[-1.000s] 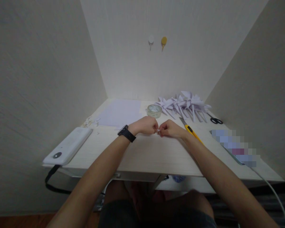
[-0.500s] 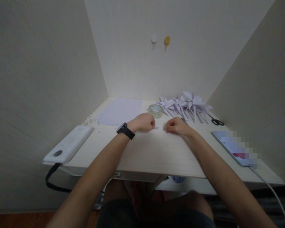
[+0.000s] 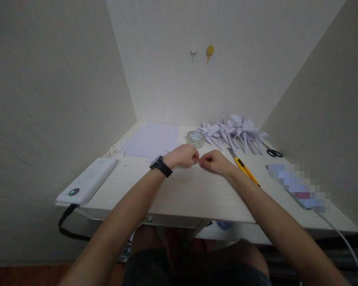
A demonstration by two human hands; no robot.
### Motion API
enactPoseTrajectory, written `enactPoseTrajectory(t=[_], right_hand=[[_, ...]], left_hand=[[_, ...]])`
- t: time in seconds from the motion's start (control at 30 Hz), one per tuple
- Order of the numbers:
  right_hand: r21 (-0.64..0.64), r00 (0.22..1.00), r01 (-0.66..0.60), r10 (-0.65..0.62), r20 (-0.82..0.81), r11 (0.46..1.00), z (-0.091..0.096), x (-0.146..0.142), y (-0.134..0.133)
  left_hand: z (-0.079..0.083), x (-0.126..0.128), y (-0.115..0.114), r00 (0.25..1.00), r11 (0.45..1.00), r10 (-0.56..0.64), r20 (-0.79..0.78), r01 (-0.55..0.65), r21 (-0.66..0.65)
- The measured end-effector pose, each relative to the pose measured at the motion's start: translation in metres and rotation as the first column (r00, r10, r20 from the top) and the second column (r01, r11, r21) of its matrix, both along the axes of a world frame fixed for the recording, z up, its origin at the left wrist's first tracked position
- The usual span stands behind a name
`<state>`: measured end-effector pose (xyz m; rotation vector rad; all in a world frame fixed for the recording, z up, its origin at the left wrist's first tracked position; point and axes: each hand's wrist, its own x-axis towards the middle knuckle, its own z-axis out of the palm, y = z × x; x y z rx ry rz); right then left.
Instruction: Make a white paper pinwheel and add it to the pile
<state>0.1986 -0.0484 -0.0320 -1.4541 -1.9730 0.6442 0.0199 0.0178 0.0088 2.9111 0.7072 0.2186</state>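
My left hand [image 3: 186, 154], with a dark watch [image 3: 161, 165] on its wrist, is closed in a pinch over the desk. My right hand [image 3: 216, 161] is pinched too, its fingertips meeting those of the left. Between them shows the tip of a small white piece [image 3: 198, 162], mostly covered by the fingers; its kind is too small to make out. Just beyond the hands stands a roll of clear tape [image 3: 196, 139]. A yellow utility knife [image 3: 243, 167] lies by my right forearm, with its blade pointing away from me.
White paper sheets [image 3: 152, 139] lie at the back left, near paper scraps [image 3: 115, 151]. Several paper pinwheels [image 3: 231, 131] are heaped at the back right. Black scissors [image 3: 273, 152], a tablet-like device [image 3: 298, 190] and a white power bank-like box [image 3: 88, 180] lie toward the sides.
My right hand has moved left and its fingertips now meet my left hand at the white piece. My left hand has shifted slightly right. The yellow knife has come into sight.
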Motion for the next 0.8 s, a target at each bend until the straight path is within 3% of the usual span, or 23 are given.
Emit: enactPoseTrajectory(t=[0.5,0.6,0.7,0.8], right_hand=[[0.051,0.995,0.093,-0.095,0.031,0.994,0.006,0.024,0.007],[0.058,0.99,0.12,-0.115,-0.079,0.991,0.006,0.031,0.01],[0.029,0.977,0.052,-0.045,-0.208,0.998,0.005,0.026,0.011],[-0.006,0.97,0.051,-0.051,-0.238,0.999,0.0,0.017,0.01]], left_hand=[[0.003,-0.001,-0.001,0.993,0.994,0.103,0.063,-0.106,0.041],[0.002,-0.003,0.005,0.99,0.995,0.1,0.101,-0.099,-0.017],[0.0,-0.002,0.009,0.987,0.991,0.049,0.151,-0.03,-0.131],[-0.001,0.0,0.01,0.984,0.978,0.039,0.175,-0.002,-0.207]])
